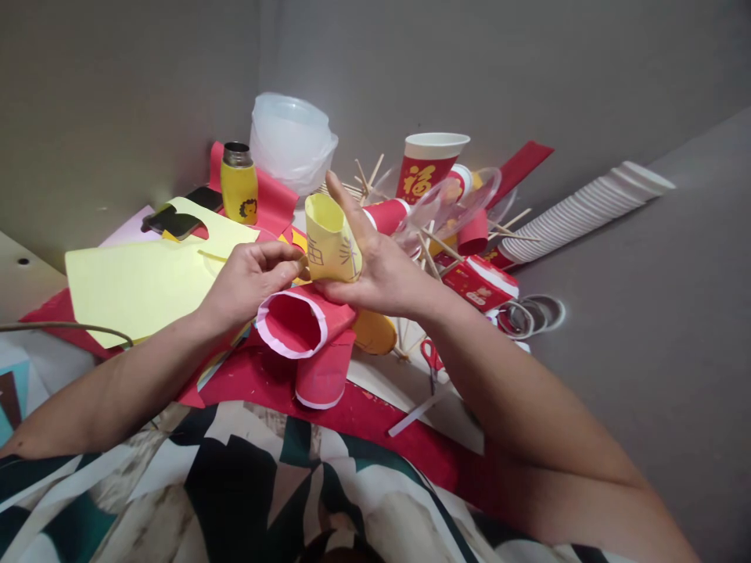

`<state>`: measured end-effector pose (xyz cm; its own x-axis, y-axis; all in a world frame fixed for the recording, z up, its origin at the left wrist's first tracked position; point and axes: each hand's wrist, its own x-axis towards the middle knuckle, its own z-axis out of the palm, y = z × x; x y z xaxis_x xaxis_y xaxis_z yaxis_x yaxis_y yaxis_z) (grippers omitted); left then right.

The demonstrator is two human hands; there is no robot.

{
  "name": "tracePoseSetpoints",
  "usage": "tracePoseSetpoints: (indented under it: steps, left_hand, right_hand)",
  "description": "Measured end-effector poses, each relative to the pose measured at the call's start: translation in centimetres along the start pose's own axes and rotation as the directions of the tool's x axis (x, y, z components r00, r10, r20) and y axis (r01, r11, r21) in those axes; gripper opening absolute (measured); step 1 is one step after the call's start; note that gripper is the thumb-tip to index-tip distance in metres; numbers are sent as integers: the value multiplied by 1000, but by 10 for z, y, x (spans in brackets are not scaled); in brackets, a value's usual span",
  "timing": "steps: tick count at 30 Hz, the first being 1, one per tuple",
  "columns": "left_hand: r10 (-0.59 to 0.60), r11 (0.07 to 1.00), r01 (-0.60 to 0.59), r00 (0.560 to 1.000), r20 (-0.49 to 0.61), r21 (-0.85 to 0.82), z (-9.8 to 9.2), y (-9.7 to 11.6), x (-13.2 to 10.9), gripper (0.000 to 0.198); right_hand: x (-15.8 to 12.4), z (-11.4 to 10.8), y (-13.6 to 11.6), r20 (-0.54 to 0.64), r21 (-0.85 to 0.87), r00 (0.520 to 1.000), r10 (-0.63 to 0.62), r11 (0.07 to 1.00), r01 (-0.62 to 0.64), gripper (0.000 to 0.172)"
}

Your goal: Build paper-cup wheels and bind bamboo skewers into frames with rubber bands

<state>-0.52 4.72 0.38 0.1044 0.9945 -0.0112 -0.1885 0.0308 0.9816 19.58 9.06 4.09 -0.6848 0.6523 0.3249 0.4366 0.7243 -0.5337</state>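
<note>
My right hand (381, 266) is wrapped round a yellow paper cup (328, 254) with a window and lines drawn on its side. The cup stands upright with its mouth towards me; the thumb points up behind it. Close by on the left, my left hand (258, 274) has thumb and fingers pinched together near the cup's lower edge. What they hold is too small to make out. Just below the hands lies a red paper-covered cup (337, 306) with a white rim, its mouth facing me. Another red cup (322, 371) sits beneath it, on red cloth or paper.
Yellow paper sheets (129, 289) and a yellow bottle (239, 188) are at left. White plastic bowls (290, 145) stand behind. To the right are a patterned red cup (428, 168), red scissors (431, 356), wooden sticks (434, 254) and a leaning stack of white cups (587, 211).
</note>
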Motion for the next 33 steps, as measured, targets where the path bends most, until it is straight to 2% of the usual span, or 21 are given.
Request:
tracePoseSetpoints:
  steps: [5, 10, 12, 15, 18, 26, 33]
  left_hand:
    - [-85, 992, 94, 991, 103, -88, -4, 0, 3, 26]
    - [-216, 954, 265, 933, 289, -142, -5, 0, 4, 17]
    - [-205, 965, 238, 948, 244, -112, -7, -1, 5, 17]
    - [-130, 991, 132, 986, 104, -16, -8, -2, 6, 14]
    - [-85, 994, 81, 995, 49, 69, -8, -1, 6, 15]
    - [-27, 998, 22, 995, 92, 66, -7, -6, 7, 20]
    - [-66, 997, 70, 992, 110, -35, -1, -3, 5, 19]
  right_hand:
    - [-2, -4, 1, -48, -42, 999, -14, 999, 12, 100]
    - [-2, -10, -2, -73, -112, 997, 29, 993, -37, 99]
    - [-2, -9, -2, -69, -126, 997, 41, 991, -49, 100]
    - [-2, -6, -2, -70, -116, 997, 43, 992, -51, 101]
    - [-3, -4, -2, -68, -85, 997, 46, 995, -51, 102]
    - [-4, -1, 0, -34, -64, 996, 85, 994, -87, 104]
    - [-5, -15, -10, -73, -53, 995, 69, 996, -72, 110]
